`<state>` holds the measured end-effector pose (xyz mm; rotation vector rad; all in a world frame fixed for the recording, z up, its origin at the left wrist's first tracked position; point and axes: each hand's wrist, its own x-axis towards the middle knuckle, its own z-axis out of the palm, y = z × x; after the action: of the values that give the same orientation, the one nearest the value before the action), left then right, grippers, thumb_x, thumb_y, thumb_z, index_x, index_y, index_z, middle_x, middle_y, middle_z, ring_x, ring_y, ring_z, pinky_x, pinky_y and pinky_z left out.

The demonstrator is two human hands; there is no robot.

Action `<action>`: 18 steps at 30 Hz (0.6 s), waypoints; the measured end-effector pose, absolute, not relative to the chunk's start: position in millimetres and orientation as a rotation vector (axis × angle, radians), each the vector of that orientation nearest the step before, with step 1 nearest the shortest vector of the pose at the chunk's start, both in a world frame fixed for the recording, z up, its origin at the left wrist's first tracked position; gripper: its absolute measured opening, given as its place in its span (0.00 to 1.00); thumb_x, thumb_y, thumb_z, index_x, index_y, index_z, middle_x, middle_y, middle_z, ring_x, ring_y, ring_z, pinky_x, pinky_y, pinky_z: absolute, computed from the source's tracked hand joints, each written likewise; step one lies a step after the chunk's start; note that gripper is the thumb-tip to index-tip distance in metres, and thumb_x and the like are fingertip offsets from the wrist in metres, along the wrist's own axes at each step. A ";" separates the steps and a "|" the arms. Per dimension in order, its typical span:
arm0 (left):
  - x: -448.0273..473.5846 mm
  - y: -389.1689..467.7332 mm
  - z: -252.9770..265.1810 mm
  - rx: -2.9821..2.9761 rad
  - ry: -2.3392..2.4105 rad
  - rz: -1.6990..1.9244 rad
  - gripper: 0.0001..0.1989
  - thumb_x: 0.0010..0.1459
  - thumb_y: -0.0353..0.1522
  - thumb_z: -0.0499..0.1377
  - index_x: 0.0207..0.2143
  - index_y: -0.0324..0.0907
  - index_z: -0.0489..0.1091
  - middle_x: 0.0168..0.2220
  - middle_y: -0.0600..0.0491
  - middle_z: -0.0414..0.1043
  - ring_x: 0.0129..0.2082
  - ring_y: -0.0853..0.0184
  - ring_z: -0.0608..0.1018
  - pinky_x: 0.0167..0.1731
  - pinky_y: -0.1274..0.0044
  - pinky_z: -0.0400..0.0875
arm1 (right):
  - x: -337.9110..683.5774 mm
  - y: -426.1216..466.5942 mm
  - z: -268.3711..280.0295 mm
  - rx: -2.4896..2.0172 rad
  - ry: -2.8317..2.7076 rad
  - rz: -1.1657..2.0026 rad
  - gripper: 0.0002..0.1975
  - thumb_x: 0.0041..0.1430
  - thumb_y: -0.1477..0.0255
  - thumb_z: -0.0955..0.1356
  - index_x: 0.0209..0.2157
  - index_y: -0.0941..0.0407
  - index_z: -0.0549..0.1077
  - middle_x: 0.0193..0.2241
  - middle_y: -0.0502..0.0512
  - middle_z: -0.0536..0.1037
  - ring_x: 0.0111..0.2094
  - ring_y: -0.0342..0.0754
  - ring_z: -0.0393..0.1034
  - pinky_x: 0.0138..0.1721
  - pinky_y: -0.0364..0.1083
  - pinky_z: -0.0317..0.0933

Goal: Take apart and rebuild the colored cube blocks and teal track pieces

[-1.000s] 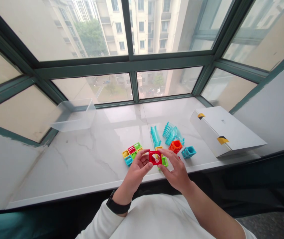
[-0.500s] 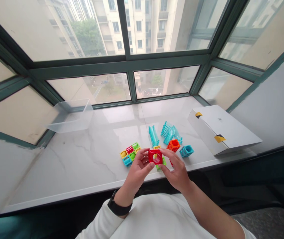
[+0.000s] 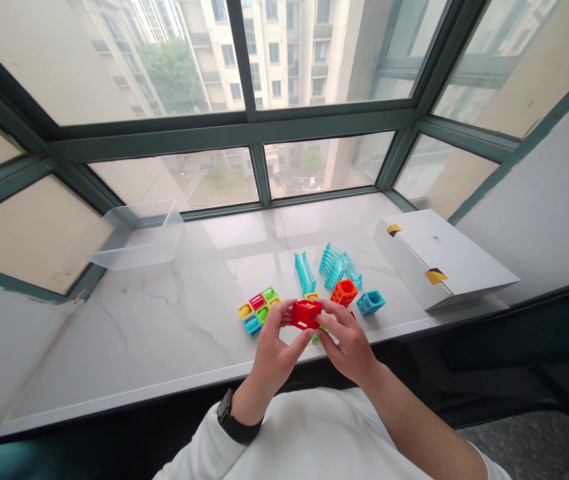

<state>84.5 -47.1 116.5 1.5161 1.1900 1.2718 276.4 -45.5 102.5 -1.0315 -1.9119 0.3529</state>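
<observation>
Head view: a red hollow plastic block (image 3: pixel 306 315) is held above the white marbled sill (image 3: pixel 164 320), grasped by the fingers of the left hand (image 3: pixel 275 348) and right hand (image 3: pixel 349 343). Left of it, a multicoloured grid of plastic blocks (image 3: pixel 259 309) appears already grouped; an orange-red hollow block (image 3: pixel 343 294), a blue hollow block (image 3: pixel 371 303) and ribbed translucent turquoise tracks (image 3: pixel 305 274) appear not yet joined to it.

Window sill (image 3: pixel 139 347), pale with grey veining, as I view it from afar. Left rear: a clear plastic tub (image 3: pixel 165 240). Right: a white box (image 3: pixel 444 253). Between them I note a straight teal track (image 3: pixel 305 273), curved teal track pieces (image 3: pixel 334 268), an orange block (image 3: pixel 344 293), a blue block (image 3: pixel 371 303), joined multicoloured blocks (image 3: pixel 258 309) and a partly hidden yellow block (image 3: pixel 310 297).
</observation>
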 end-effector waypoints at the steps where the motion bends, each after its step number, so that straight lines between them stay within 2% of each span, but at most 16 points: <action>1: 85.1 -47.4 118.0 1.577 1.213 1.277 0.27 0.61 0.40 0.70 0.60 0.50 0.68 0.55 0.47 0.73 0.53 0.59 0.78 0.53 0.66 0.76 | 277.1 -45.4 102.1 -1.038 -1.932 0.357 0.16 0.70 0.76 0.67 0.57 0.50 0.76 0.62 0.62 0.73 0.62 0.58 0.71 0.60 0.58 0.71; 7: 89.9 -46.7 117.2 1.516 1.183 1.255 0.27 0.61 0.40 0.70 0.59 0.49 0.69 0.55 0.47 0.74 0.52 0.59 0.79 0.54 0.65 0.77 | 279.7 -48.9 101.8 -1.038 -1.811 0.478 0.13 0.71 0.74 0.67 0.55 0.50 0.72 0.61 0.61 0.73 0.63 0.57 0.70 0.61 0.59 0.70; 9: 92.4 -45.1 115.5 1.351 1.094 1.203 0.27 0.61 0.40 0.70 0.60 0.48 0.68 0.54 0.47 0.74 0.51 0.59 0.81 0.54 0.64 0.78 | 280.5 -51.0 102.3 -1.055 -1.735 0.506 0.18 0.71 0.72 0.68 0.60 0.49 0.68 0.60 0.61 0.74 0.62 0.58 0.71 0.61 0.60 0.71; 13: 100.1 -41.1 118.5 1.147 0.966 1.067 0.27 0.61 0.42 0.69 0.58 0.47 0.67 0.53 0.46 0.75 0.48 0.59 0.83 0.47 0.67 0.82 | 284.4 -52.4 104.8 -1.123 -1.717 0.486 0.32 0.68 0.65 0.72 0.68 0.49 0.61 0.61 0.62 0.74 0.59 0.60 0.73 0.58 0.60 0.73; 18: 112.5 -38.6 127.6 1.383 1.021 0.949 0.22 0.64 0.41 0.66 0.57 0.46 0.68 0.52 0.47 0.77 0.43 0.63 0.83 0.44 0.70 0.80 | 297.2 -50.4 102.9 -1.137 -1.710 0.326 0.31 0.67 0.65 0.73 0.68 0.49 0.64 0.59 0.63 0.74 0.61 0.61 0.71 0.60 0.61 0.71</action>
<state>112.5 -38.6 127.6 1.3834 1.0214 0.9485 297.2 -50.4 102.9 -1.1374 -1.7101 0.3263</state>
